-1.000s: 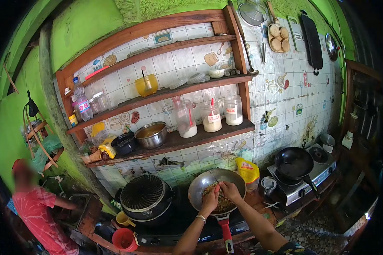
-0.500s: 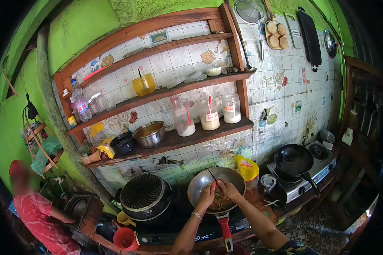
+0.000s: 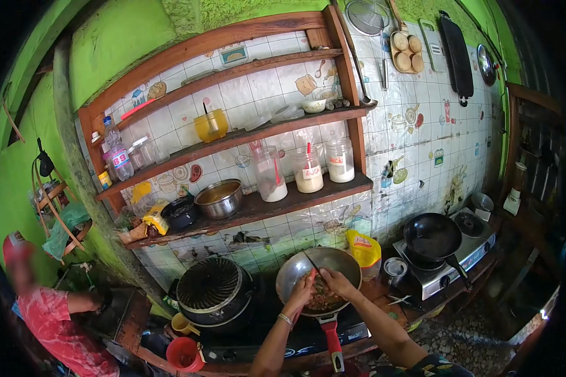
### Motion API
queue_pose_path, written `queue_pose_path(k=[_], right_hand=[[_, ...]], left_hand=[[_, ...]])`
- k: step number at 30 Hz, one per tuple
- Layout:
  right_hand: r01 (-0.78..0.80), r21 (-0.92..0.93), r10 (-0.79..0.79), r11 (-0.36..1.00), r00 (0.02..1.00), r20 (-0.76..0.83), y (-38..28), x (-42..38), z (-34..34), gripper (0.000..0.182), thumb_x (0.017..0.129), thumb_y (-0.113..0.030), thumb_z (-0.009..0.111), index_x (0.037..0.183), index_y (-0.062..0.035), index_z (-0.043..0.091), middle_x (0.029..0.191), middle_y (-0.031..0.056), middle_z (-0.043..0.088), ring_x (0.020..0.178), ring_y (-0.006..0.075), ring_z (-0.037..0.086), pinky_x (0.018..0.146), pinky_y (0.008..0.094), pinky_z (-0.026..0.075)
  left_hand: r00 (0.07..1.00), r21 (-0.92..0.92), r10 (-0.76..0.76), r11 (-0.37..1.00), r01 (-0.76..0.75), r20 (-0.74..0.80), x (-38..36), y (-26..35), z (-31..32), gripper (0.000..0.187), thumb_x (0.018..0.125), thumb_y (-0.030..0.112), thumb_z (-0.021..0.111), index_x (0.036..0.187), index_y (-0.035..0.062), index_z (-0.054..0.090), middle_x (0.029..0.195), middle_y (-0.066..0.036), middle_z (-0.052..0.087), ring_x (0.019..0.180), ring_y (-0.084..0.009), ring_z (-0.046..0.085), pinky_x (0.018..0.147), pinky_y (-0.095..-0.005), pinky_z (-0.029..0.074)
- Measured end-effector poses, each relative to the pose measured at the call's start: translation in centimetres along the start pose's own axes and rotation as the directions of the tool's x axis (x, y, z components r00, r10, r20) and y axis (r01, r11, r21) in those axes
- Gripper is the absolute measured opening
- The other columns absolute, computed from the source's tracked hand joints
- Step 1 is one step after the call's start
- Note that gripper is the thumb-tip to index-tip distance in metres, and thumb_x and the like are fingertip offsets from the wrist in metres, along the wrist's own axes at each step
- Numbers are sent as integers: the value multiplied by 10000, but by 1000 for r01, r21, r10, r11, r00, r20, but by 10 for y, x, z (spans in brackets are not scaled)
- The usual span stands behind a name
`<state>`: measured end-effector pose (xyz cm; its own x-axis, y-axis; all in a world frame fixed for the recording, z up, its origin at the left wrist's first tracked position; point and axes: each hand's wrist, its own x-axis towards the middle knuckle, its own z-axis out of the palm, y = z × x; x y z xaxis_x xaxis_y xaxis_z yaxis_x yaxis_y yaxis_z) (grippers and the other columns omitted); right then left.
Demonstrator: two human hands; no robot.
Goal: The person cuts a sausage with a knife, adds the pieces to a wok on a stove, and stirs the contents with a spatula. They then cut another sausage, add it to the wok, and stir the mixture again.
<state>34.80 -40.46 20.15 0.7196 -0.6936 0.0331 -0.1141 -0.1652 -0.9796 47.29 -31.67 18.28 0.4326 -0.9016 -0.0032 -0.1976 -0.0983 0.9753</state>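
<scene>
A wide metal pan (image 3: 286, 273) with a red handle (image 3: 332, 336) sits on the stove, chopped food (image 3: 325, 296) in its bottom. Over the pan, my right hand (image 3: 338, 284) is closed on a knife (image 3: 310, 261), whose dark blade points up and to the left. My left hand (image 3: 302, 292), with a bracelet at the wrist, is closed beside it around a small reddish-orange piece, mostly hidden by the fingers. The two hands are close together.
A lidded dark pot (image 3: 210, 289) stands left of the pan, a red cup (image 3: 185, 354) before it. At right are a yellow bag (image 3: 363, 250), a can (image 3: 395, 268) and a black wok (image 3: 431, 234). Jars line the shelf (image 3: 258, 204). Another person (image 3: 50, 314) stands far left.
My hands have stayed over the pan, with the knife shifted slightly. The other person has moved left, with an arm now stretched out higher over the sink area.
</scene>
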Motion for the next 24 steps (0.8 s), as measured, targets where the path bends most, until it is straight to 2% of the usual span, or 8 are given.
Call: queue_pose_path(k=[2, 9, 11, 12, 14, 17, 21, 24], right_hand=[[46, 58, -46, 997, 999, -6, -10, -8, 4, 463, 891, -424, 369, 1041, -15, 526, 589, 36, 481, 462, 122, 460, 417, 255, 387], [43, -34, -44, 999, 998, -48, 1, 6, 2, 479, 889, -438, 360, 996, -6, 539, 567, 39, 472, 419, 131, 455, 381, 260, 383], [16, -204, -31, 979, 997, -72, 14, 21, 0, 480, 884, -415, 370, 1113, -18, 513, 752, 117, 561, 541, 148, 526, 434, 280, 442], [15, -203, -30, 979, 997, -72, 13, 19, -1, 480, 884, -415, 370, 1113, -18, 513, 752, 117, 561, 541, 148, 526, 434, 280, 442], [37, 64, -34, 997, 998, -47, 5, 9, -2, 479, 881, -461, 364, 953, -20, 539, 570, 26, 466, 420, 116, 455, 378, 258, 379], [-23, 119, 23, 993, 1000, 0, 4, 4, -1, 476, 880, -471, 360, 1008, -44, 526, 601, 15, 469, 461, 104, 465, 396, 242, 377], [3, 59, -5, 998, 1000, 26, -1, -1, 3, 477, 880, -477, 358, 1065, -65, 510, 628, 9, 467, 490, 100, 461, 421, 225, 374], [43, 106, -47, 993, 998, 31, -3, 1, 5, 470, 884, -459, 365, 1105, -68, 503, 641, 16, 475, 495, 97, 455, 425, 222, 374]], left_hand=[[998, -140, -52, 989, 58, 46, -2, 7, 0, 359, 901, 433, 327, 945, 96, 443, 600, 49, 373, 457, -47, 327, 394, -207, 274], [983, -141, -115, 981, 135, 141, -7, 12, 4, 403, 891, 482, 307, 890, 99, 432, 558, 65, 330, 428, -43, 295, 387, -191, 246], [949, -169, -194, 956, 240, 250, -12, 23, 1, 407, 894, 484, 294, 880, 100, 427, 549, 72, 312, 413, -36, 270, 381, -184, 227], [948, -169, -196, 955, 242, 250, -11, 23, 2, 407, 894, 484, 294, 880, 100, 427, 549, 72, 312, 413, -36, 270, 381, -184, 227], [928, -290, -167, 918, 269, 333, -13, 22, 3, 399, 902, 474, 279, 869, 103, 424, 541, 77, 299, 410, -32, 255, 375, -182, 219], [945, -345, -211, 892, 291, 250, -9, 20, -2, 389, 907, 463, 272, 863, 107, 423, 539, 76, 295, 405, -33, 245, 374, -179, 216], [942, -384, -221, 871, 308, 254, -2, 15, -7, 434, 878, 521, 312, 824, 110, 442, 503, 69, 300, 364, -39, 257, 344, -187, 214], [905, -410, -220, 835, 368, 365, -5, 23, -9, 371, 903, 455, 300, 842, 112, 429, 505, 84, 272, 369, -33, 227, 358, -185, 208]])
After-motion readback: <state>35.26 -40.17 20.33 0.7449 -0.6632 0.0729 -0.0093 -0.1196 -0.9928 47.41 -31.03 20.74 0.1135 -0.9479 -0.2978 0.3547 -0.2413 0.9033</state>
